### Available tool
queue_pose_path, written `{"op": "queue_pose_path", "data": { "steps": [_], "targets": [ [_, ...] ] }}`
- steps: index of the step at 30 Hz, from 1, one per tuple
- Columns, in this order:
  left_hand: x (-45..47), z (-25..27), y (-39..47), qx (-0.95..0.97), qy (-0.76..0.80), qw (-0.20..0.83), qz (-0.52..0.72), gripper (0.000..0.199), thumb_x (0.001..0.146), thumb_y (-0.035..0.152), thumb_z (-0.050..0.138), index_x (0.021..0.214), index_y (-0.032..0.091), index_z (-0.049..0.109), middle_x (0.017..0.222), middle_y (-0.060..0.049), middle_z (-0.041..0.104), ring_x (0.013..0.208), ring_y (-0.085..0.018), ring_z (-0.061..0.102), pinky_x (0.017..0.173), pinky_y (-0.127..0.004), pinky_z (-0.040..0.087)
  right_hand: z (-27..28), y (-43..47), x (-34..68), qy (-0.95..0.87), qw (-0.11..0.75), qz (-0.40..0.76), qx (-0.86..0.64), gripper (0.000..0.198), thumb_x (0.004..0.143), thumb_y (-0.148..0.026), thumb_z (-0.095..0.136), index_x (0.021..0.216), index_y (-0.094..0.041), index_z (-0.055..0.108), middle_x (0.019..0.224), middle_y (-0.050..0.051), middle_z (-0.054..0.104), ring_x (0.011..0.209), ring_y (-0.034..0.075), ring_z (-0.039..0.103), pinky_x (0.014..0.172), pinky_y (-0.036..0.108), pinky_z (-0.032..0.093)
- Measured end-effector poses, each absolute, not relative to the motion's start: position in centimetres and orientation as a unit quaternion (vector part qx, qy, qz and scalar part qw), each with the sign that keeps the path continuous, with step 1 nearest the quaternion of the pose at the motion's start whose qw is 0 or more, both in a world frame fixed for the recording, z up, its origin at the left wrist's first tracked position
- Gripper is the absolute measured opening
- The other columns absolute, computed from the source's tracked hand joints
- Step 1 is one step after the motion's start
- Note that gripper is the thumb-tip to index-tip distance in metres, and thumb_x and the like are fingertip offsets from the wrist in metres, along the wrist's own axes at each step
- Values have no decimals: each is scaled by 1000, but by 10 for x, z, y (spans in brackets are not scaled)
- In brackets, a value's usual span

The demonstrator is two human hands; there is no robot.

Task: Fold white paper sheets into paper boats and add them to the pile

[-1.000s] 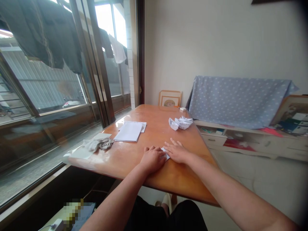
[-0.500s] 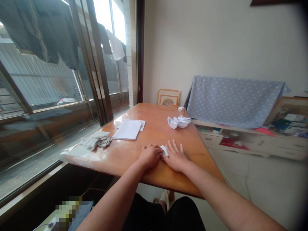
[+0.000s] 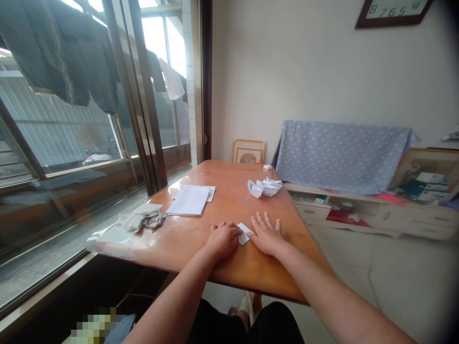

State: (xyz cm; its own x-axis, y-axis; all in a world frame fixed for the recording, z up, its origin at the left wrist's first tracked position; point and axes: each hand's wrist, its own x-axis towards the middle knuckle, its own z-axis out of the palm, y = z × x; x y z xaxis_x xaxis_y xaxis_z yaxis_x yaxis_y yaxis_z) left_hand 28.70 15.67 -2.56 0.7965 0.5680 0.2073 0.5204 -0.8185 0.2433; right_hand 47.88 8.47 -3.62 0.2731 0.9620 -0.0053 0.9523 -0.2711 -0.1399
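As I watch through the head view, a white paper (image 3: 244,234) lies toward the counter's (image 3: 229,191) near edge, my left hand (image 3: 224,240) curled at its side, any pinch impossible to tell, my right hand (image 3: 266,234) spread flat beside it. Folded paper shapes (image 3: 265,188) sit near the right edge, white sheets (image 3: 188,200) near the left.

Both bare forearms (image 3: 315,279) angled inward, left hand (image 3: 223,240) curled, right hand (image 3: 267,239) flat with fingers (image 3: 267,221) splayed

High on the wall (image 3: 287,67) I can read 8, 7, 6 and 5, left to right, on a dark-framed clock (image 3: 393,12), then a blurred 4; the print on the folded papers (image 3: 265,188) is too small for me
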Motion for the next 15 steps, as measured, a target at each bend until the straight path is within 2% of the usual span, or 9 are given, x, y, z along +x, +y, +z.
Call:
{"op": "queue_pose_path", "data": {
  "steps": [2, 5, 7, 11, 15],
  "targets": [
    [286, -24, 157, 945, 286, 81, 137, 34, 92, 23, 43, 108, 32, 72, 116, -5, 68, 108, -27, 57, 91, -42, 38, -34, 82, 472, -642, 74, 11, -763, 64, 100, -44, 32, 158, -18, 28, 167, 10, 15, 154, 33, -4, 115, 67, -8],
    [286, -24, 157, 947, 286, 74, 127, 34, 93, 25, 43, 112, 33, 71, 119, -5, 68, 110, -27, 57, 91, -41, 38, -34, 76, 459, -685, 78, 8, -724, 56, 101, -37, 28, 152, -18, 42, 159, 12, 38, 151, 29, 21, 119, 60, -2],
    [288, -25, 157, 946, 293, 70, 121, 32, 94, 26, 43, 107, 32, 71, 117, -5, 69, 110, -27, 57, 91, -41, 38, -35, 71, 452, -692, 78, 1, -718, 53, 102, -34, 27, 148, -19, 48, 154, 12, 46, 147, 28, 33, 120, 57, 2],
    [290, -26, 159, 945, 295, 62, 127, 32, 94, 26, 41, 100, 29, 72, 113, -6, 70, 107, -27, 59, 88, -41, 38, -34, 65, 440, -688, 102, -37, -717, 52, 100, -31, 30, 145, -13, 52, 153, 16, 46, 147, 31, 32, 121, 56, -2],
    [289, -22, 160, 949, 284, 62, 123, 33, 94, 24, 40, 104, 31, 71, 115, -4, 71, 108, -26, 61, 88, -40, 39, -33, 58, 430, -711, 110, 2, -695, 56, 101, -37, 30, 144, -9, 52, 150, 19, 49, 143, 31, 39, 122, 48, 15]
  ]
}}
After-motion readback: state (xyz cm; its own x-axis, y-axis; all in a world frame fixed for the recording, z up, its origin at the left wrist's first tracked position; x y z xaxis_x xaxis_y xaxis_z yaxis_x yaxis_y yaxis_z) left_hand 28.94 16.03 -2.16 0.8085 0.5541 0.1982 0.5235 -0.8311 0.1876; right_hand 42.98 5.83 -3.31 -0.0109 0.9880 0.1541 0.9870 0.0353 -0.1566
